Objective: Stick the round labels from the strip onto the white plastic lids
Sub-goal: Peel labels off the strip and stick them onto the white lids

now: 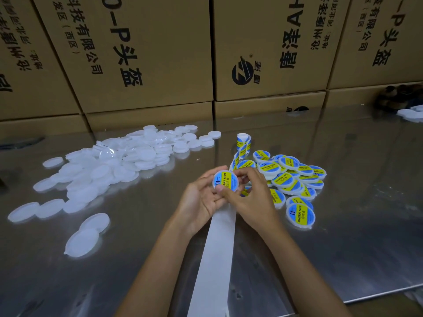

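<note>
A white lid with a blue and yellow round label [226, 180] on it sits between both hands at the middle of the metal table. My left hand [201, 200] holds the lid from the left. My right hand [249, 195] presses its fingers on the lid's right and lower edge. The label strip [243, 145] stands curled behind the hands, and its bare white backing [216, 255] runs from under the hands toward me. Bare white lids [128, 156] lie heaped at the left. Labelled lids [295, 177] are piled at the right.
Stacked cardboard boxes [146, 53] wall off the back of the shiny metal table [354, 202]. A few more white lids [412, 114] lie at the far right. The table's front right edge [377, 294] runs diagonally near my right forearm.
</note>
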Demonstrator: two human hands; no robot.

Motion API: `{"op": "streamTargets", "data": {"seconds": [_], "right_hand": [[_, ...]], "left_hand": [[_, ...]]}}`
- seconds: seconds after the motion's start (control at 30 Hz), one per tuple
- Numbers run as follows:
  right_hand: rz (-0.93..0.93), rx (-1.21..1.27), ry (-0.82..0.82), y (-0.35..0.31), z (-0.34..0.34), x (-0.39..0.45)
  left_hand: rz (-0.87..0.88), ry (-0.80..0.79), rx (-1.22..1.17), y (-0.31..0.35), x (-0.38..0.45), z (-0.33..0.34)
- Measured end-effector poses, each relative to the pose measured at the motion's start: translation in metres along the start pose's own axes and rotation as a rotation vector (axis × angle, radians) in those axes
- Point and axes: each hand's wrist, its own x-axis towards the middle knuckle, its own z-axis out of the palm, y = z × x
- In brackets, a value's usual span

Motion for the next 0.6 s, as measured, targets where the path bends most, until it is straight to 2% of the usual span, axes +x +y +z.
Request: {"op": "streamTargets", "data": {"seconds": [0.13,0.3,0.43,0.6], "right_hand": [[0.024,0.086,-0.014,0.0001,-0.0029,0.0030],[0.008,0.079,0.059,0.0035,-0.0073,0.0049],[0.040,0.105,0.069,0.0025,-0.0051,0.0041],[-0.018,0.021,-0.187,-0.0037,0.0021,-0.0042]], "left_hand": [[0.019,0.017,0.037,0.0009,0.0004,-0.0014],[0.016,0.037,0.098,-0.0002,-0.0010,0.0032],[0.091,0.064,0.205,-0.0054,0.0001,0.0038],[0.213,0.275,0.273,-0.0044,0.0013,-0.0026]]}}
